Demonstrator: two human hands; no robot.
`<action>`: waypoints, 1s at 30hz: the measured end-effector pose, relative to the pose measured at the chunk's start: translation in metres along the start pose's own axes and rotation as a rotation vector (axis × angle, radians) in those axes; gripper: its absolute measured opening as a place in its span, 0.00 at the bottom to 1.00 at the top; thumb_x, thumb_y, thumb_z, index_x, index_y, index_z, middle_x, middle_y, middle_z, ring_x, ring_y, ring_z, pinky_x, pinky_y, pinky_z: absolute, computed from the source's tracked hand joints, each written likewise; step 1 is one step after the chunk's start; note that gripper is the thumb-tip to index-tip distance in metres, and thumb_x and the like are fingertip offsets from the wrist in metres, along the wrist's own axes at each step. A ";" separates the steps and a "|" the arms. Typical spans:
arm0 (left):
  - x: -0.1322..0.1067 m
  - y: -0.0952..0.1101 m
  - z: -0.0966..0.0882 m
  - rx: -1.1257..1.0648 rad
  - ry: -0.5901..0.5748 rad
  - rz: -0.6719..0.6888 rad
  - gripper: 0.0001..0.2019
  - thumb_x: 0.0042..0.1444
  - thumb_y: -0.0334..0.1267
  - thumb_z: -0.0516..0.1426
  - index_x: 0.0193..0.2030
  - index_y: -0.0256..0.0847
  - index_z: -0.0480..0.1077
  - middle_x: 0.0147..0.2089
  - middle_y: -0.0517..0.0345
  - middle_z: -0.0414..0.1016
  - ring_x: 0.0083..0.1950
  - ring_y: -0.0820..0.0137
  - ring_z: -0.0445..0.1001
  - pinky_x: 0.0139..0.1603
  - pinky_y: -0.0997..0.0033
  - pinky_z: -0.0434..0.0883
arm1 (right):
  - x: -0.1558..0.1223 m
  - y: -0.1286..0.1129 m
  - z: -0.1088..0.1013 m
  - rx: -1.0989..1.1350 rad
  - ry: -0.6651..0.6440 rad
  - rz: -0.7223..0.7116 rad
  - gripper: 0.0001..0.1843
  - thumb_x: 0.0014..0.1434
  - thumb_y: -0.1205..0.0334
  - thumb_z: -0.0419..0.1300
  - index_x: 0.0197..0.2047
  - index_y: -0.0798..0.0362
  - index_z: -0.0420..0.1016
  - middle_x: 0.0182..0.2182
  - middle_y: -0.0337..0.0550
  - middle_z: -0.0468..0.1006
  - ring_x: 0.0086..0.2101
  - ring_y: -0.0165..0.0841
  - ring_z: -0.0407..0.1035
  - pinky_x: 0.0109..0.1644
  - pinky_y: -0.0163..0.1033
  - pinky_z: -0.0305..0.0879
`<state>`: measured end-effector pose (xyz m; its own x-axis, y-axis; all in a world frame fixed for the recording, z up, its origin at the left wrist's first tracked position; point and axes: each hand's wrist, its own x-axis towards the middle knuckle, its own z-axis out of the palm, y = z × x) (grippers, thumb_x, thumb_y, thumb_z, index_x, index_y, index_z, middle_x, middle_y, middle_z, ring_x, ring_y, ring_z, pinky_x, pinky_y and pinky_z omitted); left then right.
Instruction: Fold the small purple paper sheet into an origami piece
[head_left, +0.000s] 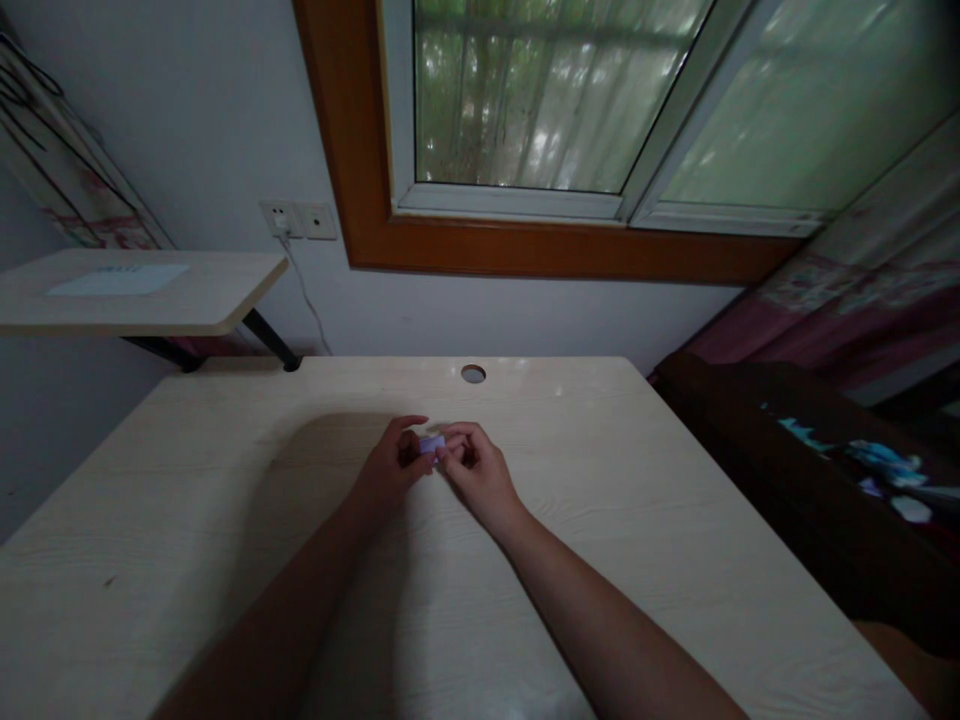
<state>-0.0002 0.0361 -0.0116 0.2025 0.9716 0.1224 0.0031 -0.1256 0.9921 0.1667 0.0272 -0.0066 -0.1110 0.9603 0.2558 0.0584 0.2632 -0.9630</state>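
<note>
Between my two hands is a small, pale lilac piece (431, 444), flat-looking and perhaps folded paper; its exact kind is too small to make out. My left hand (394, 459) pinches its left side between thumb and bent fingers, with the index finger stretched out above it. From the right, my right hand (476, 467) grips the other side with thumb and fingertips. Both hands are just over the middle of the pale wooden desk (600, 500), and fingers cover parts of the piece.
A raised shelf (247, 290) on black legs stands at the desk's back left, bearing a paper sheet (120, 280). A round cable hole (473, 374) lies near the back edge. A white cord (306, 290) hangs from the wall socket (279, 218). Dark furniture (750, 450) stands to the right.
</note>
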 end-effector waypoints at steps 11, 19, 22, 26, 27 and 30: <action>0.002 -0.001 -0.001 -0.203 -0.020 -0.013 0.25 0.49 0.29 0.62 0.55 0.43 0.62 0.32 0.67 0.66 0.30 0.76 0.72 0.38 0.70 0.72 | 0.003 0.005 0.001 0.147 0.068 0.044 0.13 0.56 0.62 0.64 0.45 0.49 0.70 0.26 0.34 0.71 0.24 0.28 0.63 0.28 0.34 0.58; 0.002 0.003 -0.002 -0.226 -0.025 0.026 0.25 0.49 0.27 0.59 0.55 0.42 0.60 0.33 0.64 0.72 0.33 0.73 0.75 0.40 0.69 0.72 | 0.007 0.001 -0.002 0.284 0.125 0.088 0.14 0.55 0.61 0.65 0.43 0.50 0.68 0.25 0.31 0.70 0.21 0.25 0.63 0.25 0.32 0.57; 0.002 0.002 -0.002 -0.229 -0.047 0.048 0.24 0.51 0.29 0.59 0.55 0.42 0.60 0.34 0.63 0.71 0.34 0.73 0.75 0.40 0.68 0.72 | 0.006 0.002 -0.001 0.281 0.107 0.084 0.14 0.56 0.61 0.65 0.44 0.50 0.69 0.26 0.32 0.71 0.21 0.24 0.63 0.25 0.31 0.58; 0.002 0.000 -0.001 -0.160 -0.013 0.047 0.24 0.52 0.33 0.63 0.55 0.42 0.61 0.33 0.65 0.67 0.33 0.75 0.72 0.39 0.71 0.70 | 0.004 0.005 0.000 0.262 0.068 0.073 0.15 0.56 0.59 0.65 0.46 0.50 0.69 0.26 0.33 0.72 0.22 0.25 0.64 0.26 0.32 0.59; 0.002 -0.001 -0.001 -0.134 0.001 0.047 0.24 0.52 0.34 0.63 0.55 0.42 0.62 0.32 0.66 0.66 0.33 0.75 0.70 0.39 0.71 0.70 | 0.004 0.005 0.000 0.253 0.057 0.073 0.15 0.56 0.59 0.65 0.46 0.50 0.69 0.26 0.33 0.72 0.22 0.25 0.64 0.26 0.32 0.59; 0.002 -0.001 0.000 -0.101 0.028 0.032 0.24 0.51 0.35 0.64 0.54 0.42 0.63 0.32 0.66 0.65 0.32 0.76 0.69 0.38 0.72 0.69 | 0.003 0.005 0.000 0.207 0.032 0.072 0.15 0.57 0.58 0.64 0.46 0.50 0.69 0.27 0.34 0.73 0.23 0.26 0.65 0.27 0.33 0.61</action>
<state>-0.0002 0.0379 -0.0124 0.1732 0.9729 0.1532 -0.1015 -0.1371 0.9853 0.1668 0.0316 -0.0109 -0.0820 0.9792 0.1855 -0.1400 0.1730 -0.9749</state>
